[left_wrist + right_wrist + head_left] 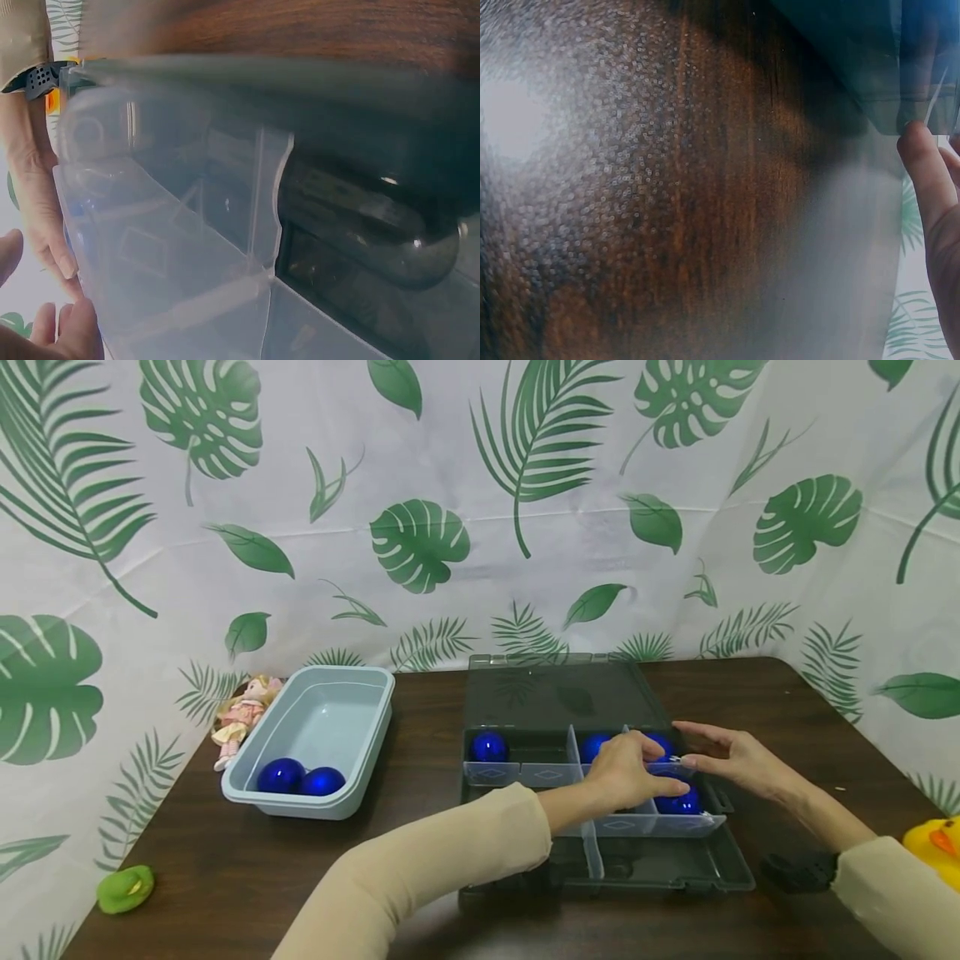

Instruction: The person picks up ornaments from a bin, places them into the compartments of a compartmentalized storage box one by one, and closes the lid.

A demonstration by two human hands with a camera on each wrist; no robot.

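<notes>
Blue shiny balls sit in compartments of a dark translucent box (pixel 622 864) with clear dividers (pixel 525 772). My left hand (pixel 622 770) reaches over its right half, thumb and fingers spread apart; the thumb overlaps the nearer blue ball (pixel 678 802) in the head view. Part of another blue ball (pixel 595 747) shows behind that hand. At the box's right edge my right hand (pixel 738 764) has its fingers extended, fingertips right at the end of the rear divider. In the right wrist view, a fingertip (pixel 915 139) meets the box's corner. One more blue ball (pixel 490 747) lies in the rear left compartment.
A pale blue tub (pixel 378 727) on the left holds two blue balls (pixel 322 781). Beside it leans a doll (pixel 240 718). A green toy (pixel 125 889) lies near the left edge, a yellow duck (pixel 937 852) at the far right. The box's lid (pixel 558 693) lies folded back.
</notes>
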